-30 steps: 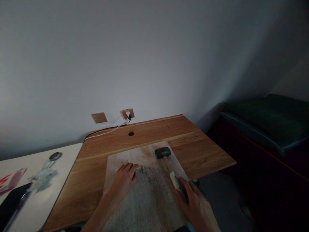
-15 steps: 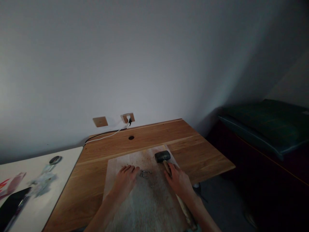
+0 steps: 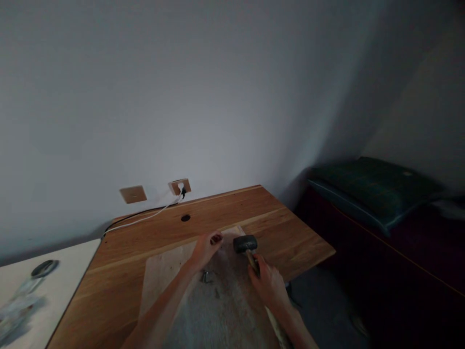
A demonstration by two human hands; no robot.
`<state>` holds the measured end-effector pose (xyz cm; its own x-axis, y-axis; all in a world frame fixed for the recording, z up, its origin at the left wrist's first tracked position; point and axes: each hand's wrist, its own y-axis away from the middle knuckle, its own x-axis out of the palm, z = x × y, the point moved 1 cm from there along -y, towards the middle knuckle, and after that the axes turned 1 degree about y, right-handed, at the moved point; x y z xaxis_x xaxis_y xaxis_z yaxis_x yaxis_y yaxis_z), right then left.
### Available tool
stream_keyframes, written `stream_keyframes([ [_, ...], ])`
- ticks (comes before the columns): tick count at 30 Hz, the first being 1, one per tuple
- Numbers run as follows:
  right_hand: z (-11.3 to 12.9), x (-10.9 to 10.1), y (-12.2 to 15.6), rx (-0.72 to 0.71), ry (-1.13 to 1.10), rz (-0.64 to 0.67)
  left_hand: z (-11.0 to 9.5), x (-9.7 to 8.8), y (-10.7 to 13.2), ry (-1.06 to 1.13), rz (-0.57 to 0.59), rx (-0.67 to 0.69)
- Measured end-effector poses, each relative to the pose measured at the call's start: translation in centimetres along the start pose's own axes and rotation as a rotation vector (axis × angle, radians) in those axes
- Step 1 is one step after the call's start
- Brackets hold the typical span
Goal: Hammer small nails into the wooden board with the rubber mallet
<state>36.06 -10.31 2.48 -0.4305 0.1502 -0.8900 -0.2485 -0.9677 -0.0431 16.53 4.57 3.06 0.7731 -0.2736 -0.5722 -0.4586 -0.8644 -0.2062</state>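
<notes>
My right hand point(image 3: 268, 281) is wrapped around the wooden handle of a mallet point(image 3: 245, 244) with a thick black head. The head is over the right far part of a pale, worn board point(image 3: 218, 310). Close to the board's far edge, left of the mallet head, my left hand point(image 3: 208, 248) has its fingers curled together. Anything between those fingertips is too small or dark to make out. A little heap of thin metal pieces, like nails point(image 3: 206, 277), lies on the board just nearer than my left hand.
The board rests on a wooden desk point(image 3: 109, 281) against the wall. A white table point(image 3: 72, 271) adjoins at left, with a roll of tape point(image 3: 44, 268) and crumpled plastic point(image 3: 20, 310). Cables point(image 3: 145, 217) run from a wall socket point(image 3: 179, 187). A green cushion point(image 3: 378, 189) lies at right.
My left hand has moved from beside the metal pieces to the board's far edge, its fingers now curled. My right hand still grips the mallet. The view has turned slightly right.
</notes>
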Motion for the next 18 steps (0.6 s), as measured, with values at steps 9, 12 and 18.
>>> stream_keyframes([
  [9, -2.2, 0.7, -0.5, 0.092, -0.361, -0.100, 0.8, 1.8, -2.4, 0.072, 0.091, 0.047],
  [12, -2.4, 0.9, -0.6, 0.123, -0.382, -0.130, 0.8, 1.8, -2.0, 0.067, 0.115, 0.114],
  [18, -1.6, 0.6, -0.4, 0.110, -0.335, -0.171, 0.4, 1.8, -1.7, 0.024, 0.121, 0.145],
])
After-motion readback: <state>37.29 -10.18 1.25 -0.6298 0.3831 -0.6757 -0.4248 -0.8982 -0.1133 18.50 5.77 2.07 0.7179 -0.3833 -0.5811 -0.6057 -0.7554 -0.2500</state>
